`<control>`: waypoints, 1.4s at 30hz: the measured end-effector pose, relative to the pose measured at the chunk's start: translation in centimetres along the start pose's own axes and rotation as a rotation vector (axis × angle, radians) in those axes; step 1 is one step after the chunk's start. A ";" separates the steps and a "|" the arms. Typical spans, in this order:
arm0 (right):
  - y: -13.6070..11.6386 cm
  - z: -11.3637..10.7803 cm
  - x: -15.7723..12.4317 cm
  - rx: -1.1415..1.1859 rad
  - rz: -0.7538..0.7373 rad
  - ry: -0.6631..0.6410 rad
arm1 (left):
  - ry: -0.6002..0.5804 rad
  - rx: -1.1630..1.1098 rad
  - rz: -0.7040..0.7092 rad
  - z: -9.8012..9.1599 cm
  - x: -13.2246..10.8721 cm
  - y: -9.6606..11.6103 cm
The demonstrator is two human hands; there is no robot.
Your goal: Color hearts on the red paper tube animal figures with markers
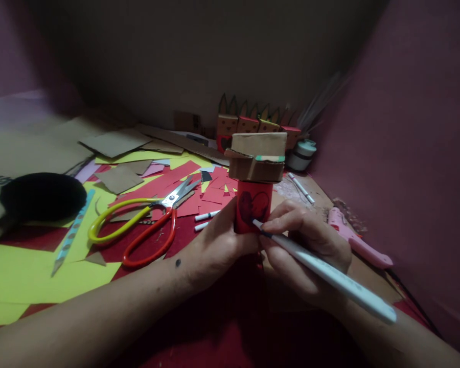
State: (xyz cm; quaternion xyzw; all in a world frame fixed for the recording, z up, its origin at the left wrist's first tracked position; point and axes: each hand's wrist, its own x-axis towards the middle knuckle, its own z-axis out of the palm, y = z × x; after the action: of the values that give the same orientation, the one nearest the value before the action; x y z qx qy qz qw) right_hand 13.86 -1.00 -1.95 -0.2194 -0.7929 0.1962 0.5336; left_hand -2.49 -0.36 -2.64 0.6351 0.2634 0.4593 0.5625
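My left hand (226, 232) is wrapped round the lower part of a cardboard figure (257, 161), which has a box-like cardboard top and a red paper body. A dark heart is drawn on the red front, its left half shaded and its right half showing mostly as outline. In my right hand (306, 245) is a white marker (329, 273), held like a pen, its tip touching the red paper by the heart. To the left lie scissors (170, 202) with one yellow and one red handle, blades apart.
Several similar cardboard figures (249, 122) with pointed green tops stand at the back. Paper and cardboard scraps (118, 176) cover the left. A pink glue gun (358, 240), a capped jar (302, 153) and another marker (301, 187) lie right. A pencil (72, 232) and black round object (42, 195) are left.
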 end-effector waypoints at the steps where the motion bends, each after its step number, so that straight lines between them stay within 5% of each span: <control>1: 0.0 0.0 0.0 0.003 0.001 0.000 | -0.002 0.010 -0.001 0.0 0.0 0.1; 25: -0.2 0.0 0.1 -0.020 0.012 -0.039 | 0.004 0.012 0.008 0.0 0.1 0.2; 36: 0.2 0.4 -0.4 0.035 0.017 0.122 | 0.092 -0.119 -0.071 0.2 -0.3 -0.8; 42: 0.1 0.3 -0.4 -0.001 0.018 0.057 | 0.058 -0.066 -0.070 -0.1 -0.1 -0.6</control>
State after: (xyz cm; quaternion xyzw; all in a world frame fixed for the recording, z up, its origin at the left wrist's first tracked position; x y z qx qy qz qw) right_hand 13.74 -1.12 -2.39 -0.2321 -0.7754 0.1943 0.5542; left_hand -2.51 -0.31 -3.22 0.5930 0.2864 0.4660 0.5909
